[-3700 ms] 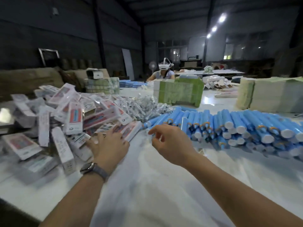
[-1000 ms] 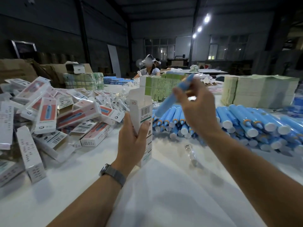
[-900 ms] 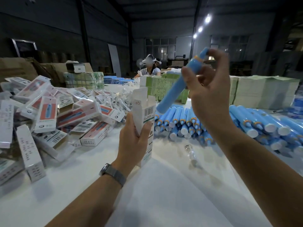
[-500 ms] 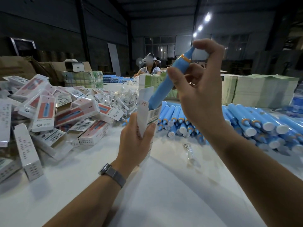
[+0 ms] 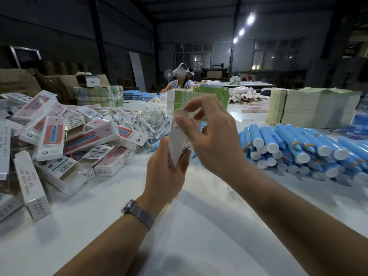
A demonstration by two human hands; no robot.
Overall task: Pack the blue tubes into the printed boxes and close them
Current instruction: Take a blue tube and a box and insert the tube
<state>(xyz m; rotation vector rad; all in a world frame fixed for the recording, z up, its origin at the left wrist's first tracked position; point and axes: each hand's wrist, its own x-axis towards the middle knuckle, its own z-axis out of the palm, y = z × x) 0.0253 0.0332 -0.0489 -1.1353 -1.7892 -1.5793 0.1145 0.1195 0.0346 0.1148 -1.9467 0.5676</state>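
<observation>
1. Holding the printed box upright above the tabletop, the left hand gripped its lower half, fingers curled round it.
2. Half a second before, a blue tube stood slanted in the box mouth with most of its length showing; now no tube showed above the box, so it had probably slid fully inside.
3. The right hand, which had pinched that tube, now worked at the top flap, its thumb and forefinger bent over the flap's edge.
4. Judging from this, loading was finished for this box and closing had begun; the flap was not yet tucked in.
5. Beside them lay the pile of blue tubes on the right and the heap of boxes on the left, so much packing remained.
</observation>
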